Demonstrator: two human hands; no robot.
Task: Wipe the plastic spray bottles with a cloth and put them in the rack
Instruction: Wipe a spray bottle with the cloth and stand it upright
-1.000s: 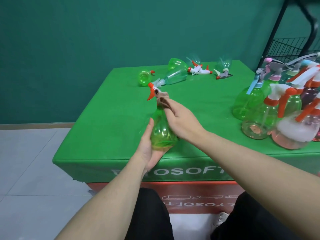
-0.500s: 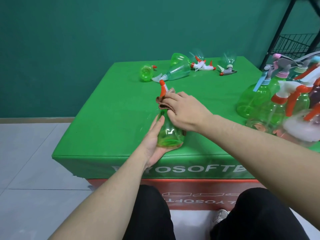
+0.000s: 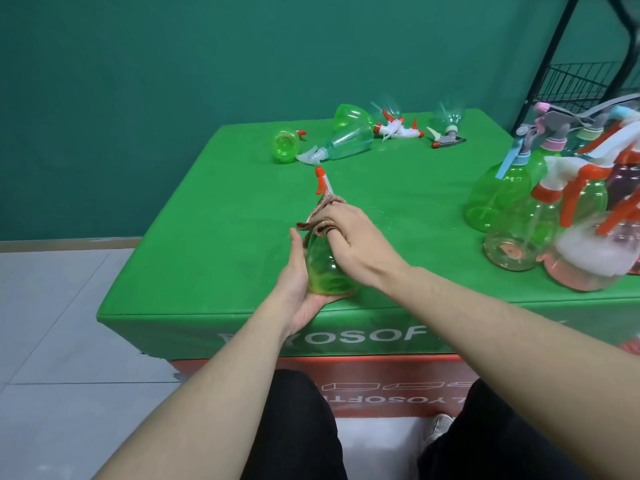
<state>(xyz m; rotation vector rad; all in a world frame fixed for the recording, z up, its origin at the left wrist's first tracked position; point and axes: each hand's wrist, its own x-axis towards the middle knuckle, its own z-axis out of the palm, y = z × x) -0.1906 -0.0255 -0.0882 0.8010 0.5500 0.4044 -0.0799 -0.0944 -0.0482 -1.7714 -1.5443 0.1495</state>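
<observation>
A green plastic spray bottle [image 3: 323, 271] with an orange and white trigger head stands tilted near the table's front edge. My left hand [image 3: 298, 282] cups its base and left side. My right hand [image 3: 349, 237] holds a brown cloth [image 3: 318, 220] wrapped round the bottle's neck and shoulder. A black wire rack [image 3: 581, 81] stands at the far right behind the table.
The green-covered table [image 3: 214, 258] carries several spray bottles lying at its far edge [image 3: 346, 140] and a cluster of upright green and pink ones [image 3: 540, 216] at the right. Grey tiled floor lies to the left. My knees sit below the front edge.
My right hand has slid the cloth along the bottle's neck and shoulder. The bottle's trigger head has swung from leaning left to pointing up and away. My left hand stays at the base.
</observation>
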